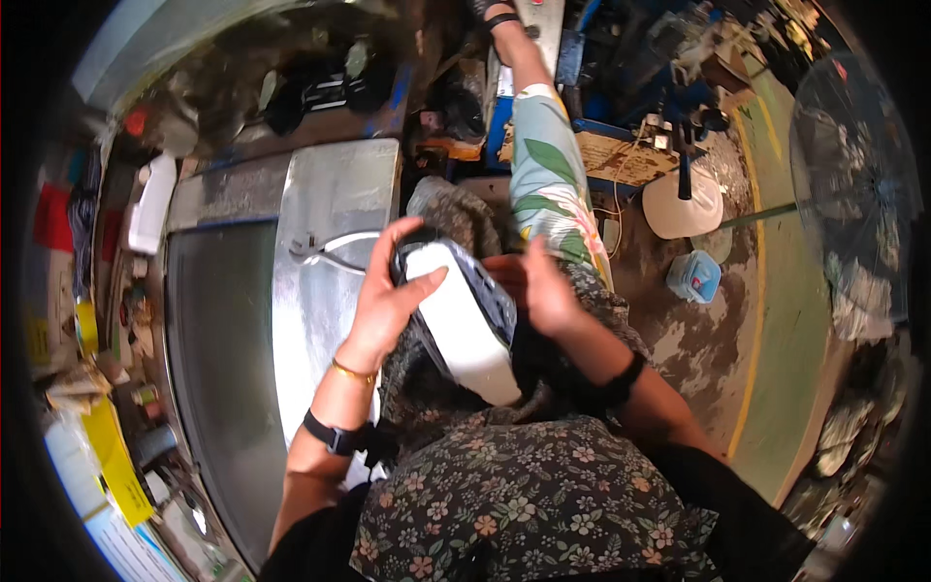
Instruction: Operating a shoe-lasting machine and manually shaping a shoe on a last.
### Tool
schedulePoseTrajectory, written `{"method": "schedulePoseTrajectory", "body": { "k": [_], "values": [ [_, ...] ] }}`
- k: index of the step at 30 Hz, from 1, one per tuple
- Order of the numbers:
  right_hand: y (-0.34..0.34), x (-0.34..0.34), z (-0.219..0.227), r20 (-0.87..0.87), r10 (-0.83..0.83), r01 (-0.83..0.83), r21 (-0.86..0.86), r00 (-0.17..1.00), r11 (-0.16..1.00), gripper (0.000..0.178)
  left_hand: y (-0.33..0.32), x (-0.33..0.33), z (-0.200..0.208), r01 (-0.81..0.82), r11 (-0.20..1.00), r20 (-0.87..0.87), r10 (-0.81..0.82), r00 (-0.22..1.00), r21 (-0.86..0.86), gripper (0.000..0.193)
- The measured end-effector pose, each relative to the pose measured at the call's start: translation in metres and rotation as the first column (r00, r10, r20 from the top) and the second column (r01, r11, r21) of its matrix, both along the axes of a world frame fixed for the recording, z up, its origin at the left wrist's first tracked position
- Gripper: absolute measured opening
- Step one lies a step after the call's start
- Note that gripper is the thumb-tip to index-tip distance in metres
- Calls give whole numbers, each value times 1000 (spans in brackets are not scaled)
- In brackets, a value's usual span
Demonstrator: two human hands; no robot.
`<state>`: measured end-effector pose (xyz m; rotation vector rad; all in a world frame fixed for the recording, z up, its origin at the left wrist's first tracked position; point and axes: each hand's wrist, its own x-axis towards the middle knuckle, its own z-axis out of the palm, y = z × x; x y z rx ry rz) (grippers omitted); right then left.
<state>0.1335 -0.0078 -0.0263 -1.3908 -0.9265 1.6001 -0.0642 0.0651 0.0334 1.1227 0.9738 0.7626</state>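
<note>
My left hand (388,296) is closed on a long white plastic housing (463,323) with a dark rim, its thumb pressed over the white face. The housing lies tilted above my lap, and its exact kind does not show. My right hand (548,291) is beside the housing's right edge, slightly blurred, with thumb and fingers apart. The tips of its fingers reach toward the dark rim; whether they touch it I cannot tell. Left of my left hand, a pair of pliers (335,254) with curved handles rests on a metal bench top (325,330).
Another white housing (152,206) stands on the cluttered shelf at the left. A dark panel (221,378) adjoins the bench. To the right are a light-blue tub (693,277), a white container (683,204) and a large fan (853,184). A leg in flowered trousers (551,165) stretches ahead.
</note>
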Motion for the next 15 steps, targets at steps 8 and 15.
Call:
{"method": "schedulePoseTrajectory", "body": {
  "k": [8,15],
  "values": [
    [-1,-37,6,514,-128,-85,371,848,925,42,1,4,-19,36,992,23,-40,999,117,53],
    [-7,-20,1,826,-146,-268,337,545,903,41,6,18,-26,127,973,-111,-107,988,191,57]
  ]
}}
